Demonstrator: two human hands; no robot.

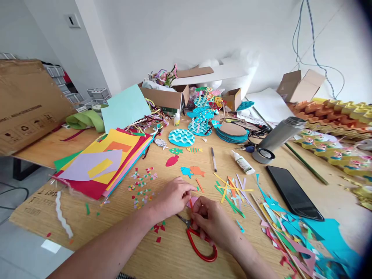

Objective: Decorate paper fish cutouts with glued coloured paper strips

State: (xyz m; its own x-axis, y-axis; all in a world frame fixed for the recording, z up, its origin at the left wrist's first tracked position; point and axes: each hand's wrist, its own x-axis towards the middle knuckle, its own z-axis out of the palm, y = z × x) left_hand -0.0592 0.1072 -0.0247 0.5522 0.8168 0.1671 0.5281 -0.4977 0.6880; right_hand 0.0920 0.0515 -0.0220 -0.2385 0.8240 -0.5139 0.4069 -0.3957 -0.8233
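Between my hands lies a pink paper piece, partly covered by fingers, with a narrow orange paper strip across it. My left hand reaches in from the left, its fingers closed at the pink piece's edge. Thumb and fingers of my right hand pinch at the lower end of the orange strip. Under the right hand rest scissors with red handles, their blades pointing left and partly hidden. Just beyond the hands are a blue paper fish and an orange paper fish.
Small paper bits lie left of my hands, cut strips to the right. Colored paper sheets are stacked at left. A glue bottle, pen, phone, steel flask and paper scraps occupy the right side.
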